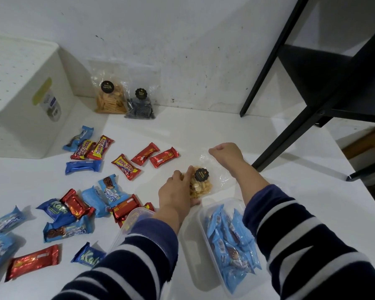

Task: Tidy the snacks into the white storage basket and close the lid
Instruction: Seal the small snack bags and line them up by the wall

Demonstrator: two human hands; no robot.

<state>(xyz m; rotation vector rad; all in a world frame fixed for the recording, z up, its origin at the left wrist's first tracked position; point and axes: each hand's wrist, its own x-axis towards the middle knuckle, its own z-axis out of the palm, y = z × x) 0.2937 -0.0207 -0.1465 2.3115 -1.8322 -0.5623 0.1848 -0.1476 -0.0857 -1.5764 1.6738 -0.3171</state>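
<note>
A clear bag of yellow nuts [200, 187] with a black round label lies on the white table at centre. My left hand [178, 189] grips its lower end and my right hand [226, 154] pinches its clear top. The white storage basket [19, 98] stands at the far left with its perforated lid on. Several red and blue wrapped snack bars [126, 166] lie scattered across the left of the table. Two more clear bags, yellow sticks [110, 98] and dark swirl biscuits [140, 106], lean against the wall.
A clear plastic tub [230, 239] holding several light-blue packets sits near my right arm. Another clear tub [132, 219] is partly hidden under my left sleeve. A black metal shelf frame [312, 87] stands at the right, on the table's far side.
</note>
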